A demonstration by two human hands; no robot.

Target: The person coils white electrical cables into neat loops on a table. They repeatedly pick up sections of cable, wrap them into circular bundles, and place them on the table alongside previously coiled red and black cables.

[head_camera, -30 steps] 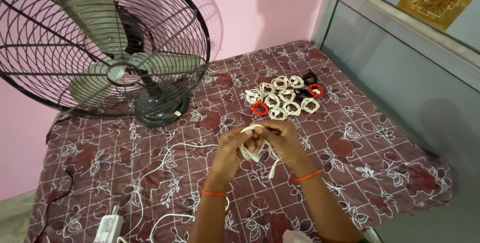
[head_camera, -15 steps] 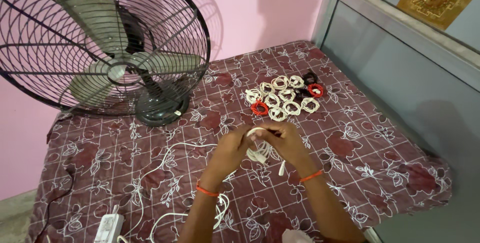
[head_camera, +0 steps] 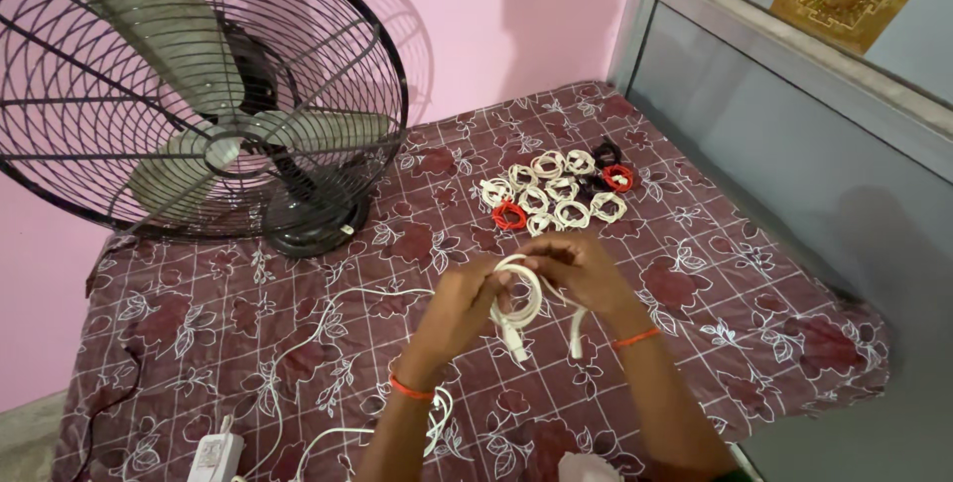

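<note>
Both hands meet above the middle of the surface, and between them hangs a white cable (head_camera: 518,305) wound into a loose coil. Her left hand (head_camera: 459,305) is closed around one side of the loop, pinching the turns together so they cannot spring apart; the right hand (head_camera: 584,274) grips the top of the coil with its fingers curled over the strands, as if steadying the winding. Two ends of the cable dangle free below the hands, one with a plug showing, clear of the cloth. I judge that the coil is held up in the air so that the loose ends hang straight and do not snag.

Farther back on the flowered maroon cloth (head_camera: 715,323) lies a cluster of coiled cables (head_camera: 556,194), mostly white, with two red ones and a couple of dark ones at the far side. They sit touching one another in a tidy patch, well apart from the hands, which looks like a place for sorted bundles.

A big black fan (head_camera: 199,95) stands at the rear left of the surface, its base on the cloth. Near the front edge, another white cable (head_camera: 328,343) trails uncoiled across the cloth toward a white adapter (head_camera: 213,454). Each wrist bears an orange band.
</note>
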